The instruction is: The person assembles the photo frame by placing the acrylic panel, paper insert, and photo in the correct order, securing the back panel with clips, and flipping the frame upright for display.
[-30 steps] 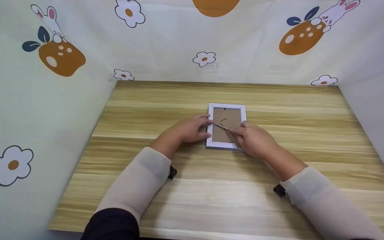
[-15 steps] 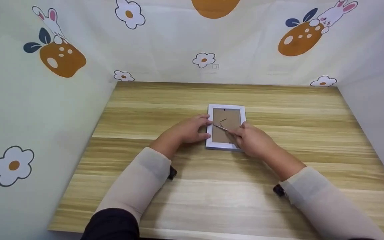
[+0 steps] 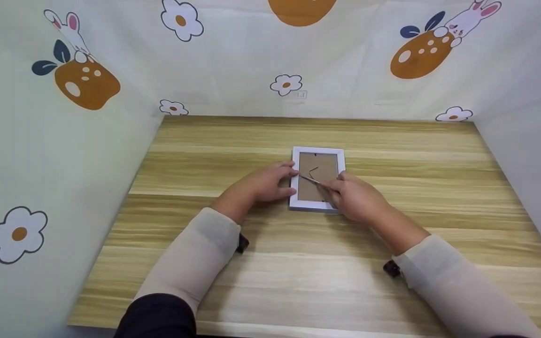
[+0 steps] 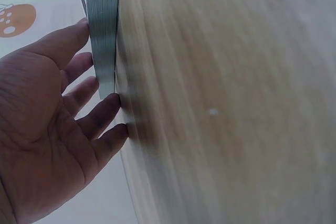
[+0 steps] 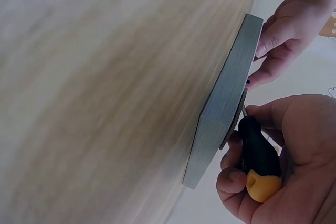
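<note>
A white picture frame (image 3: 318,205) lies on the table with its brown backing board (image 3: 324,162) facing up. My left hand (image 3: 270,182) rests at its left side, the fingertips and thumb touching the edge. In the left wrist view the fingers of that left hand (image 4: 58,103) are spread and lightly bent against the frame's side (image 4: 102,30). My right hand (image 3: 357,195) grips a screwdriver, whose metal shaft (image 3: 310,179) slants over the backing to the left inner edge. Its black and yellow handle (image 5: 260,153) shows in the right wrist view. The exact tip contact is too small to tell.
The wood-grain table (image 3: 280,281) extends around the frame on all sides. Patterned cloth walls (image 3: 233,61) stand behind it and at both sides. A bent dark piece (image 3: 313,170) shows on the backing board.
</note>
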Demonstrator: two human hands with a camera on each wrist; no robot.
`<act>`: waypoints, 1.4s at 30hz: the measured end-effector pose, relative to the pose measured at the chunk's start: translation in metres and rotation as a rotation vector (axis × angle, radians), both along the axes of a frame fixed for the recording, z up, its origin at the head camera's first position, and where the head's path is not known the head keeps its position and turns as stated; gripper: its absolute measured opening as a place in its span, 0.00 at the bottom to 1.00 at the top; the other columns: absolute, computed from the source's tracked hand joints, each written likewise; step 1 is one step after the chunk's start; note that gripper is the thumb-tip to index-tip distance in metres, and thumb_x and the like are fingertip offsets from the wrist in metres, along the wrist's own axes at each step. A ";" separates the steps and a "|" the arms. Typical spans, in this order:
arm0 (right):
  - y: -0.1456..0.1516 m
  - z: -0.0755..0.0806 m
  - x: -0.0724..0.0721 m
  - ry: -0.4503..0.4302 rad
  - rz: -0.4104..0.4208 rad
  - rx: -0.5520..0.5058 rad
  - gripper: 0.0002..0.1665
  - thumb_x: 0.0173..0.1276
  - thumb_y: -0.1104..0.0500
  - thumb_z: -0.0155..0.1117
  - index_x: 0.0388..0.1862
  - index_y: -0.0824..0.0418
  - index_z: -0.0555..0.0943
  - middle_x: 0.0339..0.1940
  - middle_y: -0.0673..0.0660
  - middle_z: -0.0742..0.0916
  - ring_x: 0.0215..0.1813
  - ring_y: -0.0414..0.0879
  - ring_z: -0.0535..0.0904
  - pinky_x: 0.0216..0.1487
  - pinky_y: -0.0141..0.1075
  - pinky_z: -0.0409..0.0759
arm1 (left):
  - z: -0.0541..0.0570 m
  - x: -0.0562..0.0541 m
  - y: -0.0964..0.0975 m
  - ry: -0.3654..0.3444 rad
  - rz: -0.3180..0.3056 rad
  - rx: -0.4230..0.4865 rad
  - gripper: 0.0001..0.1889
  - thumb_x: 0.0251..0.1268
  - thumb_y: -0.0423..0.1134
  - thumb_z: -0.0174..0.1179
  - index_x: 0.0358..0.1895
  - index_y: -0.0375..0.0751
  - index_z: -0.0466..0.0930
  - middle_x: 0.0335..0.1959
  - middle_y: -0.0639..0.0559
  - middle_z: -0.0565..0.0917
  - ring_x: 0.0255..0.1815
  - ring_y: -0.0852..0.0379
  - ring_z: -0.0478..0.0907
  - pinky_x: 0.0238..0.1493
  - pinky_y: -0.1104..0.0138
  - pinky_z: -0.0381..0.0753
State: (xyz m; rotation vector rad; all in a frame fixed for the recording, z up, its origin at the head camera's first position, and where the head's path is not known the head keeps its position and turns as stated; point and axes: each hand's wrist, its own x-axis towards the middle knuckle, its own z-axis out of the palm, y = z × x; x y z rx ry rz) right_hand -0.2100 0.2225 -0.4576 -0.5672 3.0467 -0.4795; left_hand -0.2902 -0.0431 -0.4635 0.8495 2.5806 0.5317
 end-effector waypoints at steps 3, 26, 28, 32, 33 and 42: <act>0.003 0.001 0.002 -0.018 -0.010 -0.018 0.20 0.83 0.54 0.59 0.68 0.49 0.86 0.48 0.60 0.87 0.43 0.52 0.81 0.45 0.50 0.85 | 0.000 0.000 0.000 -0.003 0.001 -0.006 0.33 0.80 0.57 0.60 0.82 0.54 0.68 0.89 0.52 0.58 0.90 0.49 0.55 0.90 0.52 0.56; 0.038 0.007 0.043 0.014 -0.017 -0.070 0.22 0.81 0.59 0.58 0.68 0.49 0.86 0.45 0.54 0.84 0.38 0.44 0.77 0.41 0.39 0.80 | 0.001 -0.001 0.001 -0.009 0.006 -0.012 0.34 0.80 0.57 0.60 0.83 0.54 0.67 0.90 0.52 0.56 0.90 0.49 0.54 0.90 0.53 0.56; 0.041 0.006 0.047 0.027 -0.008 -0.063 0.21 0.81 0.59 0.59 0.68 0.49 0.87 0.44 0.54 0.84 0.38 0.43 0.76 0.40 0.38 0.80 | 0.000 -0.002 0.001 -0.007 0.006 -0.019 0.34 0.80 0.57 0.60 0.83 0.54 0.66 0.90 0.52 0.56 0.90 0.49 0.54 0.90 0.53 0.56; 0.047 0.006 0.057 0.043 -0.014 -0.049 0.21 0.81 0.58 0.61 0.68 0.48 0.86 0.44 0.52 0.84 0.38 0.42 0.76 0.39 0.37 0.79 | -0.001 -0.002 0.001 0.002 -0.001 -0.025 0.34 0.80 0.58 0.60 0.83 0.54 0.66 0.90 0.52 0.56 0.90 0.49 0.55 0.90 0.53 0.56; 0.048 0.006 0.059 0.044 -0.019 -0.051 0.21 0.81 0.58 0.62 0.68 0.48 0.86 0.44 0.52 0.84 0.38 0.42 0.75 0.39 0.37 0.79 | 0.000 -0.001 0.001 0.002 -0.001 -0.023 0.34 0.80 0.58 0.60 0.83 0.54 0.66 0.90 0.52 0.57 0.90 0.49 0.55 0.90 0.53 0.56; 0.054 0.002 0.073 0.072 -0.010 -0.041 0.22 0.79 0.59 0.65 0.67 0.45 0.87 0.43 0.51 0.83 0.38 0.41 0.76 0.39 0.38 0.81 | -0.001 -0.001 0.000 -0.009 0.002 -0.015 0.34 0.80 0.58 0.60 0.83 0.55 0.67 0.90 0.53 0.56 0.90 0.49 0.54 0.90 0.53 0.55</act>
